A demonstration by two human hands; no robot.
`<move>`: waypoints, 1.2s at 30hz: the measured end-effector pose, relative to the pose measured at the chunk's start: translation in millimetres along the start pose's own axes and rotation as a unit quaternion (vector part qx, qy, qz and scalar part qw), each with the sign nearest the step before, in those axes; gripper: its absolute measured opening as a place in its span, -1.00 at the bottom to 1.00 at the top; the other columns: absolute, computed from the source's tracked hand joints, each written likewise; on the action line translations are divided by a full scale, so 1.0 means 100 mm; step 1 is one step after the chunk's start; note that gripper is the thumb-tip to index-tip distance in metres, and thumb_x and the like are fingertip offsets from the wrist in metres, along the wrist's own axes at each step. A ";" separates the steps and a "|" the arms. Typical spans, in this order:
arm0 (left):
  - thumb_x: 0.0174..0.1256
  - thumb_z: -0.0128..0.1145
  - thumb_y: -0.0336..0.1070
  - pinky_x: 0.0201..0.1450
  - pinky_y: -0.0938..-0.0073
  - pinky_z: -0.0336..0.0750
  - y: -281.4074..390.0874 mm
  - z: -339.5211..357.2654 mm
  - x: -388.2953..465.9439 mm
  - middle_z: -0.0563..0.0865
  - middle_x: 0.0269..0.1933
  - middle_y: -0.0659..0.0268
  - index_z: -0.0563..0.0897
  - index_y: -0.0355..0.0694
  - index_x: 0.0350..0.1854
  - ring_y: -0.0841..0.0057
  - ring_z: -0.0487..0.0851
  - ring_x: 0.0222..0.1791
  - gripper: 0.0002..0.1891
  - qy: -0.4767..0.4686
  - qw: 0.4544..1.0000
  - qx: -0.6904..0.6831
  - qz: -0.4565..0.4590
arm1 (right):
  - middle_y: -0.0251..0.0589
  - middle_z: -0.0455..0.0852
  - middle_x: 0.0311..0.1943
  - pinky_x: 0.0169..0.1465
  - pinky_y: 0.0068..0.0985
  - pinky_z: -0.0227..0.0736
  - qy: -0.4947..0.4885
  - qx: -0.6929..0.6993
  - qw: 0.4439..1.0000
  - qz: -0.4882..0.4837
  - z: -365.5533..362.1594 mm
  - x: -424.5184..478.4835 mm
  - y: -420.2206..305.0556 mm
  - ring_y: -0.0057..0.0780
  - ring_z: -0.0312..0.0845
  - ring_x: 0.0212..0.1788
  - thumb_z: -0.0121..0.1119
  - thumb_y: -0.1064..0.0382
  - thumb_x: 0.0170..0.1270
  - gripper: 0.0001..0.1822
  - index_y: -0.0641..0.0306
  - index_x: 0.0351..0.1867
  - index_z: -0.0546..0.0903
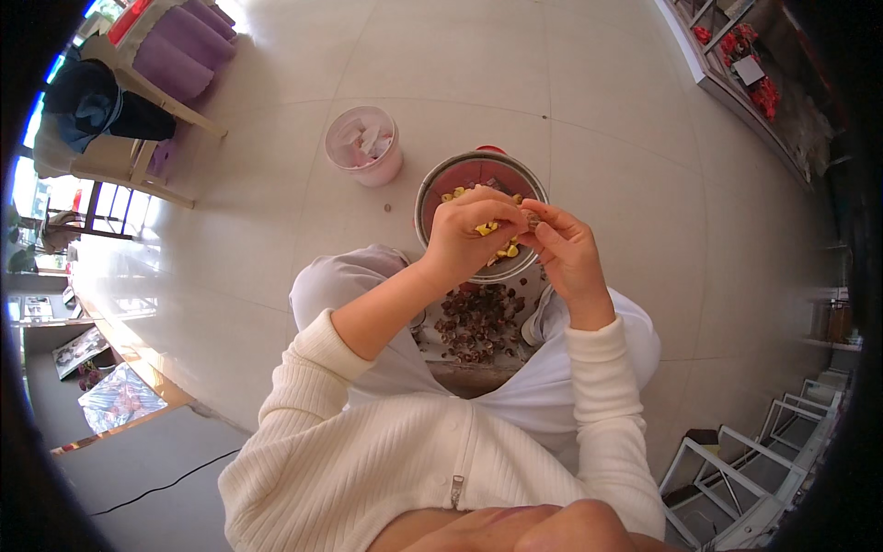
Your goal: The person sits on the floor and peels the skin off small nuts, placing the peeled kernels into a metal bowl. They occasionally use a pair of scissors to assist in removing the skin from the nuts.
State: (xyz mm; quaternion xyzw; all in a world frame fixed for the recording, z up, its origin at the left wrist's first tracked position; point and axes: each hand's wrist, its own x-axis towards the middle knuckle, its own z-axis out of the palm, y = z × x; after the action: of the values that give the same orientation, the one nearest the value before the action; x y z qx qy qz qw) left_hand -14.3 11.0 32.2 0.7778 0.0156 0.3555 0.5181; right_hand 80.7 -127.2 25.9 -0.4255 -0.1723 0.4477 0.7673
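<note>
Both of my hands meet over a round metal-rimmed basin (pixel 422 207) that has a reddish inside. My left hand (pixel 471 224) comes in from the left, its fingertips pinched near a small brown nut or its shell (pixel 532 219). Fingers of my right hand (pixel 562 247) close around the same small brown piece from the right. Peeled yellow pieces, possibly chestnut kernels (pixel 512 250), lie in the basin with some darker pieces, partly hidden under my hands. Between my feet, below the basin, spreads a heap of dark brown shells (pixel 478 321).
A clear plastic bucket (pixel 383 165) with crumpled tissues stands beyond my left knee. A chair (pixel 110 162) holding dark clothing and a purple-clothed table (pixel 176 48) are at upper left. White metal frames (pixel 731 469) stand at lower right; a shelf (pixel 745 110) is at upper right.
</note>
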 end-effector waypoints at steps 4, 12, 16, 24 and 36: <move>-0.09 0.27 -0.57 -0.34 0.56 0.52 0.08 0.00 0.00 0.67 -0.41 0.29 0.64 -0.27 -0.46 0.51 0.64 -0.38 -0.88 -0.033 0.997 -0.057 -0.038 | -0.07 0.55 0.00 0.00 -0.55 0.47 -0.028 0.038 0.999 -0.002 0.02 -0.01 -0.10 -0.45 0.53 -0.04 -0.05 0.51 0.24 -0.67 0.40 0.05 0.48; 0.02 0.17 -0.42 -0.34 0.42 0.52 0.05 0.16 -0.43 0.63 -0.34 0.25 0.64 -0.20 -0.35 0.35 0.64 -0.38 -0.88 -0.456 0.889 0.045 -0.012 | -0.11 0.56 0.01 -0.04 -0.58 0.48 -0.034 -0.027 0.998 -0.051 -0.12 -0.03 -0.26 -0.48 0.55 -0.08 -0.01 0.52 0.18 -0.66 0.33 0.02 0.52; -0.04 0.12 -0.43 -0.36 0.33 0.54 0.02 0.38 -0.80 0.56 -0.29 0.23 0.60 -0.21 -0.38 0.27 0.63 -0.37 -0.88 -0.594 0.768 0.228 0.071 | -0.13 0.62 -0.12 -0.07 -0.55 0.46 0.016 -0.394 0.919 0.012 -0.21 0.04 -0.13 -0.47 0.57 -0.14 0.10 0.41 0.11 -0.68 0.30 -0.05 0.57; 0.02 0.10 -0.39 -0.30 0.36 0.56 0.09 0.38 -0.89 0.63 -0.30 0.20 0.63 -0.21 -0.41 0.31 0.66 -0.28 -0.90 -0.654 0.701 0.283 0.027 | 0.00 0.57 -0.06 0.03 -0.38 0.40 -0.026 -0.635 0.768 0.080 -0.49 0.51 0.52 -0.20 0.52 -0.04 0.10 0.31 0.06 -0.60 0.33 -0.01 0.54; 0.03 0.10 -0.34 -0.31 0.40 0.55 0.04 0.34 -0.85 0.67 -0.30 0.23 0.67 -0.19 -0.46 0.32 0.66 -0.28 -0.89 -0.616 0.733 0.288 -0.012 | 0.00 0.60 -0.11 0.05 -0.37 0.37 -0.151 -0.665 0.725 0.097 -0.45 1.51 1.05 -0.13 0.51 -0.05 -0.05 0.53 0.00 -0.63 0.28 -0.13 0.62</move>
State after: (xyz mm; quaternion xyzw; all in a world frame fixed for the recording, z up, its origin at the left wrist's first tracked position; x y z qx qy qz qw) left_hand -59.5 -51.3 -17.6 0.9383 -0.1959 -0.2293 0.1694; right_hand 134.5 1.6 -102.8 -0.7677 -0.4975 0.3486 0.2043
